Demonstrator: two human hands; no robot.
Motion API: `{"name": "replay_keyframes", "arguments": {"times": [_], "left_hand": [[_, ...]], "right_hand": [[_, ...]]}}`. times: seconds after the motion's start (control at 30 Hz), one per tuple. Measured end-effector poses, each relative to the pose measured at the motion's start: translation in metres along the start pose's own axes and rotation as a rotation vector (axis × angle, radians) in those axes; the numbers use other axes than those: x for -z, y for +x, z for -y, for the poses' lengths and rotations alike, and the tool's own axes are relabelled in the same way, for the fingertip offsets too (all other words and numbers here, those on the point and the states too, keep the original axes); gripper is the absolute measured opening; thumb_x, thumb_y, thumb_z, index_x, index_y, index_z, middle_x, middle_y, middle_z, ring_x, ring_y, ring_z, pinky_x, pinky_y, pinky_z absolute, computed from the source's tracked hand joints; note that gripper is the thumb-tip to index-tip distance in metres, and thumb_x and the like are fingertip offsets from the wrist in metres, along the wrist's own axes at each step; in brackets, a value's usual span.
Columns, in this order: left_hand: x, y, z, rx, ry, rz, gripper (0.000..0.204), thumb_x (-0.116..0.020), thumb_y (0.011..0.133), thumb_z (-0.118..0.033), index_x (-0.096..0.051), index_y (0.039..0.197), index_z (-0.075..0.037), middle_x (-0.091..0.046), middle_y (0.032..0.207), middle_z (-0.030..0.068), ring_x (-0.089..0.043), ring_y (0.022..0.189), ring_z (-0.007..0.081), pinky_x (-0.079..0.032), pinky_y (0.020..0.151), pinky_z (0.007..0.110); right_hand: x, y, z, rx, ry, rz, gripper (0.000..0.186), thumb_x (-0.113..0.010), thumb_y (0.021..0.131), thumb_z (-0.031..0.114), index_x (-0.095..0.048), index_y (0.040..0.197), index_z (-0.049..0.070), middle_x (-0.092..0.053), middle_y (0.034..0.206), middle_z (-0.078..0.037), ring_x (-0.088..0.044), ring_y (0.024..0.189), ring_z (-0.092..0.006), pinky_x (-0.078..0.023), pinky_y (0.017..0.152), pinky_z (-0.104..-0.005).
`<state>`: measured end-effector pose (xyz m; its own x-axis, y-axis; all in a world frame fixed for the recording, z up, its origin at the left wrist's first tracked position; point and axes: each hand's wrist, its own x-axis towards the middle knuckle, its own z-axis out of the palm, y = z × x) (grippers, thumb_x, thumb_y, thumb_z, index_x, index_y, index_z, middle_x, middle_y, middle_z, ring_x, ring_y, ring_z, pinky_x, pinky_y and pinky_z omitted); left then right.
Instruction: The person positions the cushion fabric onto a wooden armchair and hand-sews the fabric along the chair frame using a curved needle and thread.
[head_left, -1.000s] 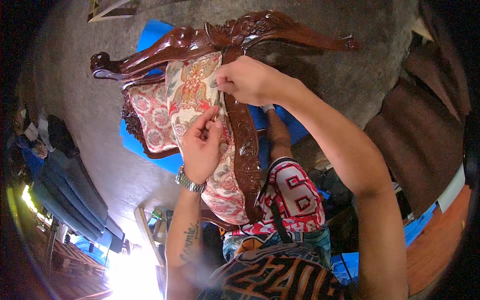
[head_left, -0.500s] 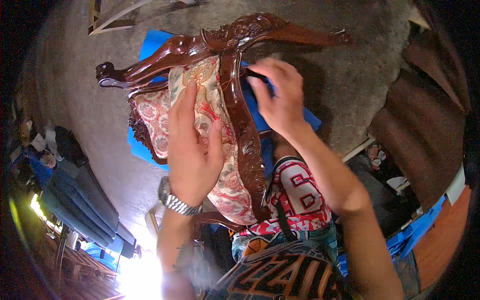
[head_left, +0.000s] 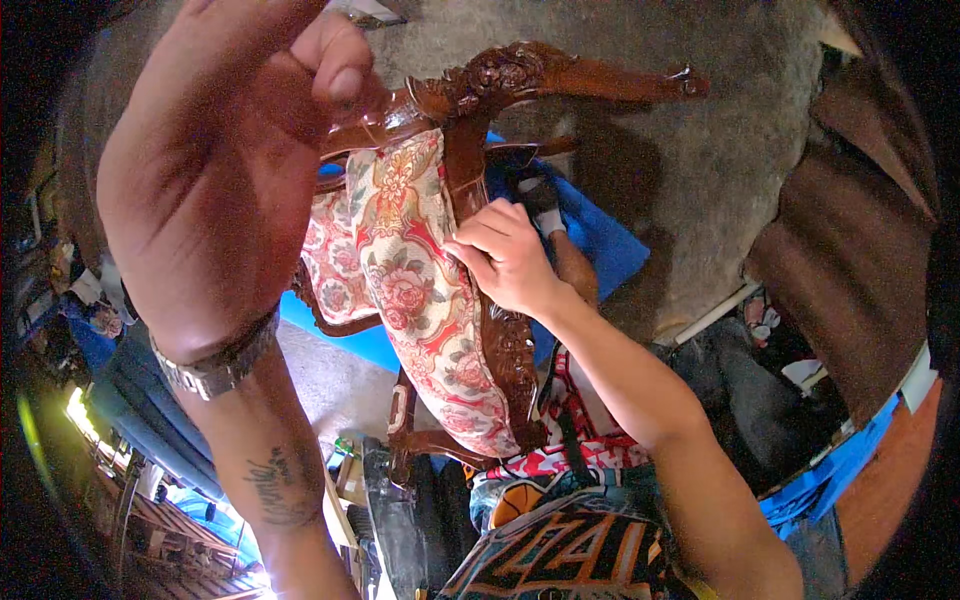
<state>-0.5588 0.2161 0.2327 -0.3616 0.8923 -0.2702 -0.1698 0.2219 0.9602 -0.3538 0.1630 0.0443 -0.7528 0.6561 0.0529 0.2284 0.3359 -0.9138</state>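
A carved dark wooden chair lies tipped in front of me, its seat covered in floral fabric of cream, red and grey. My left hand is raised close to the camera, above the chair's left side. Its fingers are curled and partly cut off by the upper edge; whatever they hold is unclear. At the fabric's right edge, along the wooden rail, my right hand is closed in a pinch. What lies between those fingertips is too small to make out.
Blue sheeting lies on the concrete floor under the chair. Brown material hangs or lies at the right. Dark rolled cloth and clutter stand at the left. My legs are against the chair's near side.
My left hand has lifted off the floral fabric, up and left toward the camera. My right hand has come down and left from beyond the rail to the fabric's edge, its fingers closing.
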Motion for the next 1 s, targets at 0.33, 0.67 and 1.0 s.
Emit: {"name": "replay_keyframes", "arguments": {"times": [0.33,0.67,1.0], "left_hand": [[0.015,-0.002,0.011,-0.03,0.068,-0.067,0.05,-0.058,0.089,-0.009,-0.042,0.136,-0.001,-0.054,0.125,0.0143,-0.058,0.1,0.0167,-0.046,0.084,0.026],[-0.029,-0.107,0.157,0.016,0.989,-0.54,0.075,-0.074,0.072,-0.022,-0.038,0.133,0.001,-0.049,0.113,0.0178,-0.046,0.102,0.0312,-0.036,0.09,0.044],[-0.036,-0.103,0.184,0.014,1.215,-0.546,0.049,-0.071,0.074,-0.021,-0.056,0.118,-0.006,-0.057,0.107,0.0128,-0.048,0.107,0.0313,-0.032,0.095,0.048]], "right_hand": [[0.052,-0.02,0.053,-0.501,1.204,-0.072,0.036,-0.031,0.1,0.044,-0.034,0.087,0.011,-0.038,0.06,-0.001,-0.045,0.052,-0.0163,-0.042,0.056,-0.0318],[0.269,-0.337,0.039,-1.347,-0.936,0.295,0.025,-0.049,0.094,0.027,-0.05,0.099,0.003,-0.06,0.086,-0.024,-0.057,0.077,-0.0448,-0.044,0.067,-0.0493],[0.345,-0.463,0.122,-1.473,-1.094,0.65,0.026,-0.049,0.092,0.026,-0.048,0.091,0.0,-0.06,0.073,-0.024,-0.059,0.071,-0.0449,-0.046,0.066,-0.054]]}}
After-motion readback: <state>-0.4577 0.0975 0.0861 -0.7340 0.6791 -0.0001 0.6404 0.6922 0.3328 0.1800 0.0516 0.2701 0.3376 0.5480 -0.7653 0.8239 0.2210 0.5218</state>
